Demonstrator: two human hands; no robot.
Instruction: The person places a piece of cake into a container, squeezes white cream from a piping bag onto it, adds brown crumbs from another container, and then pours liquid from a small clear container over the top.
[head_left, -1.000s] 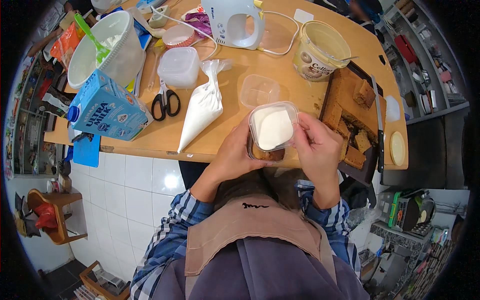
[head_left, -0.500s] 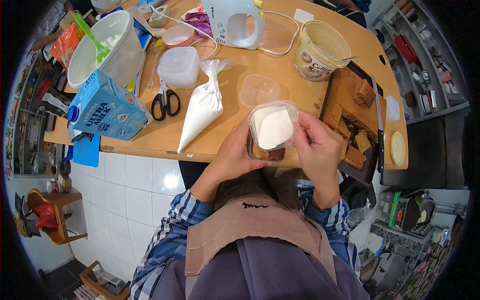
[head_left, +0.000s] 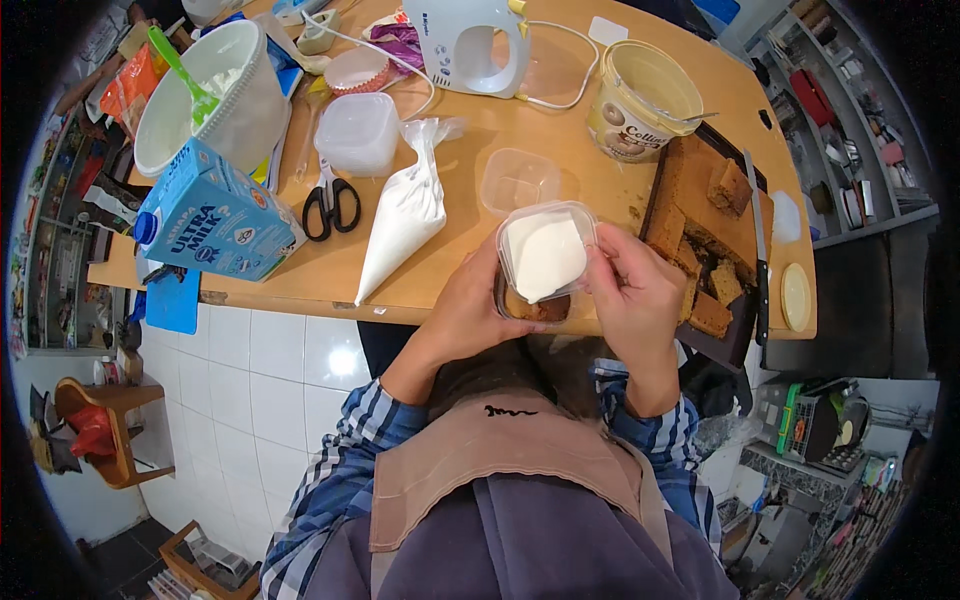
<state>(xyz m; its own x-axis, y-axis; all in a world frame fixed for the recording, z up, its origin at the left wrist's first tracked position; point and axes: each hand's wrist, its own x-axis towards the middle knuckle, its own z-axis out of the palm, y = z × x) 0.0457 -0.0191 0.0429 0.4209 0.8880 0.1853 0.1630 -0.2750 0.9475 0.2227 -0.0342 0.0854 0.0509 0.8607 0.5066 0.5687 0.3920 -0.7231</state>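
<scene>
On the tabletop (head_left: 560, 75): three clear square plastic containers (head_left: 545, 262), two of them empty; one white piping bag (head_left: 405, 215); one pair of black-handled scissors (head_left: 331, 205); one blue milk carton (head_left: 215, 215); one white hand mixer (head_left: 468, 42); one long knife (head_left: 758, 240) along the right edge.

Tub (head_left: 545, 262) sits between left hand (head_left: 470, 310) and right hand (head_left: 632, 290) at table (head_left: 560, 130) edge. Piping bag (head_left: 405, 210) left of it, scissors (head_left: 331, 203) further left. Tray (head_left: 715, 235) right.
</scene>
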